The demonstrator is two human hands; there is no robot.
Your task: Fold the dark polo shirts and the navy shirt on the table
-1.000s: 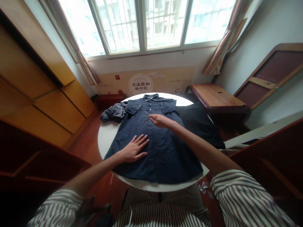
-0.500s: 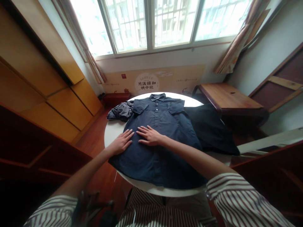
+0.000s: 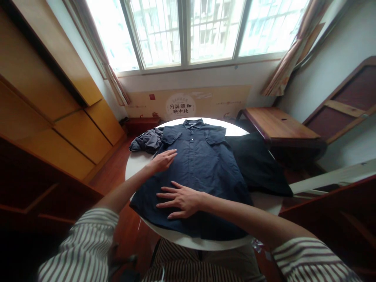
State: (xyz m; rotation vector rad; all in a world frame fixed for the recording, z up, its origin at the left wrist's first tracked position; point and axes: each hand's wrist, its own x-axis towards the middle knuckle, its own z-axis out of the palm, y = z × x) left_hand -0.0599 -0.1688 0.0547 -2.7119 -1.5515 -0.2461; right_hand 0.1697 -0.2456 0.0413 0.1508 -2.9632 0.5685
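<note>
A dark blue short-sleeved shirt lies spread front side up, its collar towards the window and its hem near me. My right hand rests on the lower part of the shirt with fingers spread. Over the shirt's left side, below the sleeve, is my left hand, its fingers stretched out and close together. Whether the left hand touches the cloth or hovers just above it, I cannot tell. Neither hand holds anything.
The shirt lies on a round white table. A crumpled grey garment sits at the table's left edge. Black cloth hangs over the right edge. Behind it on the right stands a low wooden table. Wooden cabinets line the left.
My left hand has moved forward, up the shirt towards the sleeve. The right hand has slid back nearer the hem, its fingers now wider apart.
</note>
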